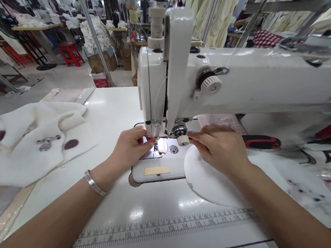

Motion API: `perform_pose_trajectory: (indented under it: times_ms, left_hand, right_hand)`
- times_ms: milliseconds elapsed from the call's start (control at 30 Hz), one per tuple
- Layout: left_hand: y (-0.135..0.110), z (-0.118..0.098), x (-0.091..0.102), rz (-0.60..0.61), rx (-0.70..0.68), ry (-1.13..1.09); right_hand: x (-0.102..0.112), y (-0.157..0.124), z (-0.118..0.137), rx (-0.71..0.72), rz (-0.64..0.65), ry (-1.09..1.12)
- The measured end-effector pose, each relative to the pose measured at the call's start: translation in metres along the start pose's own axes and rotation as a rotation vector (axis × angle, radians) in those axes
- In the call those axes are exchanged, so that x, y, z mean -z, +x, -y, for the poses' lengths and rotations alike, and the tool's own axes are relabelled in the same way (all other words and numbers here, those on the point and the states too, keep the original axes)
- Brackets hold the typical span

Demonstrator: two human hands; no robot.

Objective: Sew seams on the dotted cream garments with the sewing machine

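Note:
A white sewing machine (247,86) stands across the table in front of me. My left hand (129,146) is at the left of its needle area, thumb and fingertips pinched together under the head; what lies between them is too small to make out. On the other side, my right hand (221,145) has its fingers drawn together just right of the thread tension knob (183,140); anything in them is hidden. Below both hands shows the metal bed plate (159,172). A rounded white fabric piece (208,186) lies flat, partly under my right hand and forearm.
White fabric with small embroidered figures (21,144) is heaped at the left. More printed white fabric (301,188) lies at the right, near a black-and-red handle (261,141). A printed ruler strip (165,229) runs along the table's front. A red stool (71,54) stands beyond.

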State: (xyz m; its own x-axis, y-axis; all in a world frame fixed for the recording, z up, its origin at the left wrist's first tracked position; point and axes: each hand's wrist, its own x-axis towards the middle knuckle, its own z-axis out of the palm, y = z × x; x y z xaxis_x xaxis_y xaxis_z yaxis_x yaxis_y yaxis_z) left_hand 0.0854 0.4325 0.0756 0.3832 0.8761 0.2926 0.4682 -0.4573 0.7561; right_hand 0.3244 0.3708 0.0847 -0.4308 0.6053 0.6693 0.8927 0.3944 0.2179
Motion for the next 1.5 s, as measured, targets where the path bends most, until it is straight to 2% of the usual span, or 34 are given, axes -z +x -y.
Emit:
perform_pose_trajectory:
  times_ms: [200, 500, 733, 933, 1133, 1200, 1367, 1500]
  left_hand:
    - [-0.001, 0.001, -0.001, -0.015, -0.005, 0.010]
    - [0.000, 0.002, 0.000, -0.004, -0.013, -0.004]
    - [0.000, 0.000, 0.000, 0.014, 0.018, -0.001]
    - [0.001, -0.001, 0.000, 0.005, 0.006, 0.009]
    - [0.000, 0.000, -0.001, 0.005, 0.004, -0.011]
    - [0.000, 0.000, -0.001, 0.002, 0.004, -0.006]
    - [-0.001, -0.001, -0.002, -0.001, 0.021, -0.002]
    - [0.000, -0.001, -0.002, -0.001, 0.024, 0.009]
  right_hand:
    - [0.001, 0.000, 0.000, 0.009, 0.017, -0.030]
    - [0.005, -0.002, 0.001, -0.050, 0.250, -0.026]
    - [0.004, 0.000, 0.004, -0.080, 0.228, 0.016]
    - [0.002, 0.002, 0.004, -0.013, 0.084, -0.005]
    - [0.002, 0.002, 0.003, -0.007, 0.020, -0.013]
    - [0.004, 0.000, 0.003, -0.047, 0.091, 0.010]
    - [0.009, -0.002, 0.005, -0.169, 0.513, 0.087]
    - [0.009, 0.002, 0.013, -0.186, 0.651, 0.084]
